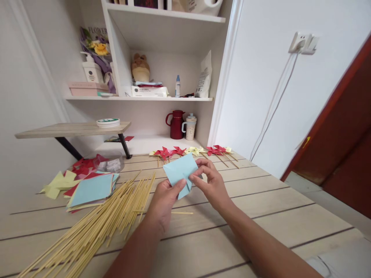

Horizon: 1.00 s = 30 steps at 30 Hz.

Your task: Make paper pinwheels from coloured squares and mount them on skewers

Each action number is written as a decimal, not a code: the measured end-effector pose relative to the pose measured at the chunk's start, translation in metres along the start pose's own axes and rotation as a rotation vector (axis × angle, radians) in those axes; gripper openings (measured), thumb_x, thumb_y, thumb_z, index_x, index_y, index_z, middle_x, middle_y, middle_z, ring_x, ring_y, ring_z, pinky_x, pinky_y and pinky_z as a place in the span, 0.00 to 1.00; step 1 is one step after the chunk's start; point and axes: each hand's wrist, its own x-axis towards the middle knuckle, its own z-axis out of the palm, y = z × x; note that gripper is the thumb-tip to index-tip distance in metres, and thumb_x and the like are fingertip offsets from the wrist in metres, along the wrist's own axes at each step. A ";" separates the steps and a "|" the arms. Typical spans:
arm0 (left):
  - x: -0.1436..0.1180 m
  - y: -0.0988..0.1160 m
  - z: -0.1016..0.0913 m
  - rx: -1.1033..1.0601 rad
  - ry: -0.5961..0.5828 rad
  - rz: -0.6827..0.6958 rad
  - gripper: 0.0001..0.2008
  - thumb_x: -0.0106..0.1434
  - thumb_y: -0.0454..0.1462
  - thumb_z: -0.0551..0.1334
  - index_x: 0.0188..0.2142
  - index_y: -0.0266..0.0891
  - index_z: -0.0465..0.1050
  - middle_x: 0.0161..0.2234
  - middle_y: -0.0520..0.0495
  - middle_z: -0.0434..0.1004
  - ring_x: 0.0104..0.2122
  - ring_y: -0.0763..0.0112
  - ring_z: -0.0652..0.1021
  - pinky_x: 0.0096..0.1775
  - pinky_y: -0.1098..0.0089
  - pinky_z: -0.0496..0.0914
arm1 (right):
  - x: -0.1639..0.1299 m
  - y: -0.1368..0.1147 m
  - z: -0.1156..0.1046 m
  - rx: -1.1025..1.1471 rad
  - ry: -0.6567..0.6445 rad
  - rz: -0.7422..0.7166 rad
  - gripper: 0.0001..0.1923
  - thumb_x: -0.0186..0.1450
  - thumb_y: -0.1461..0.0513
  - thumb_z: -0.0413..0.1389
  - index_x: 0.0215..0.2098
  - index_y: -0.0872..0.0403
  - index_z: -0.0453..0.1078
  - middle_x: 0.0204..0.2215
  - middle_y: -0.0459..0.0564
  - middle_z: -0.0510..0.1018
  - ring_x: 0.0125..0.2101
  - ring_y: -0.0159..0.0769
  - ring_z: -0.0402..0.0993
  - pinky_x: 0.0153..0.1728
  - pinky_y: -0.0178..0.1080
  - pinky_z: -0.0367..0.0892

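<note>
Between both hands, above the table, I hold a light blue square of paper point(178, 170) with a slit or crease near its lower right part. My left hand point(166, 195) grips its lower edge, thumb on top. My right hand point(210, 179) pinches the right side between thumb and fingers. One thin wooden stick point(182, 212) lies on the table just below the hands. To the left is a spread pile of thin wooden sticks point(107, 216). Beyond it rests a stack of coloured paper squares point(91, 189), a light blue one on top.
Finished red, pink and yellow paper pinwheels point(165, 153) on sticks lie along the table's back. A yellow paper pinwheel shape point(58, 184) and a clear plastic box point(113, 164) are at left, under a small raised shelf point(78, 129). A red jug point(176, 125) and a cup point(190, 127) stand behind.
</note>
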 end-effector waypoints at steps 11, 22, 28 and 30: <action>0.001 -0.001 -0.001 0.271 0.106 0.129 0.15 0.54 0.42 0.69 0.39 0.35 0.81 0.37 0.43 0.84 0.37 0.63 0.78 0.40 0.68 0.69 | -0.003 -0.002 0.001 -0.019 -0.034 -0.010 0.07 0.59 0.62 0.63 0.24 0.51 0.71 0.44 0.50 0.68 0.51 0.43 0.67 0.53 0.46 0.62; 0.010 0.000 -0.012 1.002 0.307 0.337 0.09 0.57 0.39 0.63 0.29 0.39 0.82 0.24 0.49 0.80 0.28 0.62 0.77 0.30 0.69 0.63 | 0.001 -0.004 -0.011 -0.346 0.009 -0.246 0.28 0.61 0.56 0.63 0.59 0.42 0.63 0.59 0.54 0.59 0.63 0.49 0.55 0.61 0.54 0.57; 0.010 -0.002 -0.013 1.150 0.274 0.443 0.08 0.60 0.37 0.62 0.31 0.42 0.82 0.25 0.50 0.82 0.28 0.64 0.78 0.32 0.69 0.65 | 0.002 0.001 -0.009 -0.475 -0.135 -0.318 0.22 0.59 0.52 0.65 0.50 0.44 0.72 0.60 0.54 0.63 0.61 0.54 0.57 0.60 0.57 0.55; 0.010 -0.002 -0.013 1.198 0.251 0.488 0.08 0.60 0.35 0.62 0.32 0.43 0.82 0.27 0.49 0.83 0.28 0.64 0.79 0.34 0.68 0.67 | 0.002 0.002 -0.008 -0.485 -0.141 -0.343 0.18 0.59 0.53 0.65 0.47 0.45 0.74 0.60 0.54 0.64 0.60 0.54 0.59 0.58 0.57 0.56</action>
